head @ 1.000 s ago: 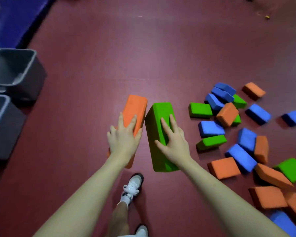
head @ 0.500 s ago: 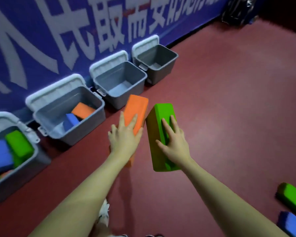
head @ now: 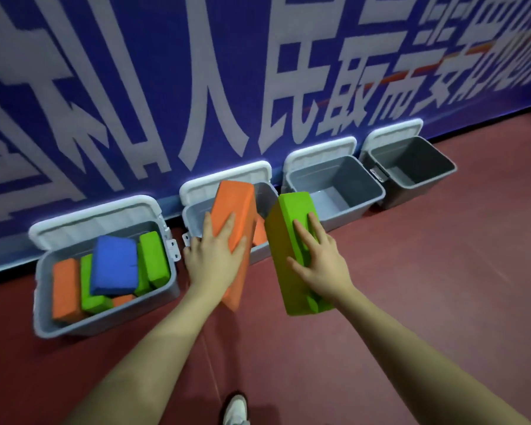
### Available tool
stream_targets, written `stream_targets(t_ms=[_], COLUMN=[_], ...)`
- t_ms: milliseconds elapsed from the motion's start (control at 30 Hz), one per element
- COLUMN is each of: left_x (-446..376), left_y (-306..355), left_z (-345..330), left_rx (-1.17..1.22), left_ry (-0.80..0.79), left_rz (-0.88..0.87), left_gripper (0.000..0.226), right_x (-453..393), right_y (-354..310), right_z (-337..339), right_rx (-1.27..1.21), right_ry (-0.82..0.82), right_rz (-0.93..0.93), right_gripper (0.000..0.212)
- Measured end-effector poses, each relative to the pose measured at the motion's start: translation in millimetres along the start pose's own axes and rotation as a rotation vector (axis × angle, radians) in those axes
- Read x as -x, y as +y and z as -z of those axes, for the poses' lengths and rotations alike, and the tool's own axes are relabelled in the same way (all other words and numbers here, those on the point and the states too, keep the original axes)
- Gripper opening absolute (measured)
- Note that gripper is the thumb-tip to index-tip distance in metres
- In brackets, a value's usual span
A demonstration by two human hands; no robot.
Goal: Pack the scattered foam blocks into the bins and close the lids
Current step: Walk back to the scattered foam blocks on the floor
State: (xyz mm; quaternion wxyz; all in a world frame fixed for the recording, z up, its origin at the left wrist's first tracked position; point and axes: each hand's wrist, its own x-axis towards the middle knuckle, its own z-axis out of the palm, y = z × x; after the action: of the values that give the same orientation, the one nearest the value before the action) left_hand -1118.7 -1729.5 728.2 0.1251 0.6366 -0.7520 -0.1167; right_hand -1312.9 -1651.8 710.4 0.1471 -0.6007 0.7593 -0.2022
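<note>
An orange foam block (head: 234, 216), gripped by the left hand (head: 214, 257), and a green foam block (head: 292, 240), gripped by the right hand (head: 321, 263), hover over the second bin (head: 193, 216). Dropped together, they might jam at its rim and tumble onto the floor (head: 411, 286).

Four grey bins (head: 105, 320) stand in a row from left to right with four white lids (head: 95, 222) open, the leftmost holding about six foam blocks (head: 114, 265), while two hands (head: 212, 259) carry two more blocks, one orange (head: 236, 204) and one green (head: 292, 210).
</note>
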Motion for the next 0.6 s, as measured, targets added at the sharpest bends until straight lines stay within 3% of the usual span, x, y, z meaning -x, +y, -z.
stream_targets(t_ms=[200,600], left_x=[-86.4,-262.2], left_y=[-20.6,-1.1], left_z=[-9.2,-78.1], left_rx=[-0.001,-0.014], left_ry=[0.008,-0.008], left_rz=[0.096,0.323], left_gripper=[0.056,0.057], right_x=[-111.1,-325.1], right_y=[-5.9,43.1], right_z=[-6.5,-35.1], right_rx=[0.043,0.084], right_ry=[-0.047,-0.240], right_rz=[0.057,0.171], right_gripper=[0.076,0.078])
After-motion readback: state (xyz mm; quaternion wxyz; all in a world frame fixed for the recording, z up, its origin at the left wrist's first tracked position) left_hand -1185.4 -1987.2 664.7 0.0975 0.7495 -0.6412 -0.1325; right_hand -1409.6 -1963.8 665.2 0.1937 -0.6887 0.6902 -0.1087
